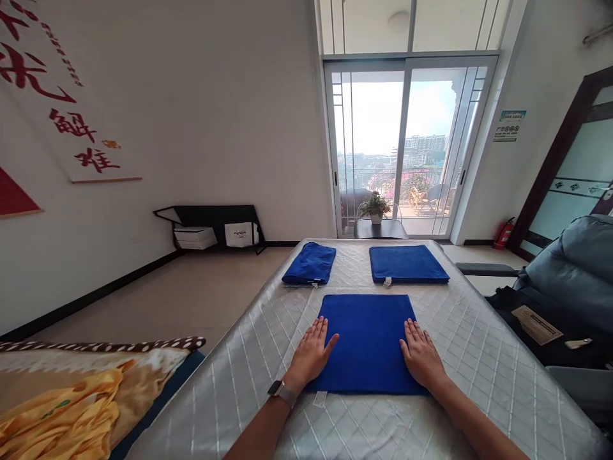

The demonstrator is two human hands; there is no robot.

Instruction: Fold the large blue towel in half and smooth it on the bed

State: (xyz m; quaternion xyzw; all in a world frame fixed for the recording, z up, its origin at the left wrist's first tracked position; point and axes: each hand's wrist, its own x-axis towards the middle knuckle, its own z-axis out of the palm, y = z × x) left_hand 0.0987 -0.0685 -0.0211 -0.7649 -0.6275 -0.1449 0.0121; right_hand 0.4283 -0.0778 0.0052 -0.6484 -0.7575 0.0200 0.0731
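Note:
A blue towel [368, 348], folded into a flat rectangle, lies on the silver quilted mattress [249, 383] in front of me. My left hand [312, 350] rests flat on its left edge, fingers stretched out and pointing away. On the right edge lies my right hand [421, 352], also flat with the thumb apart. A white tag [320, 399] sticks out at the near left corner. Farther off are two more folded blue cloths: a smaller, less even one [310, 263] at the left and a neat rectangle [408, 263] at the right.
Beyond the mattress stand a dark chair [380, 229] and a potted plant [376, 207] before sliding glass doors. A blanket with yellow cloth [62, 409] lies at lower left. To the right is a grey armchair [569, 268] with dark cloth on it.

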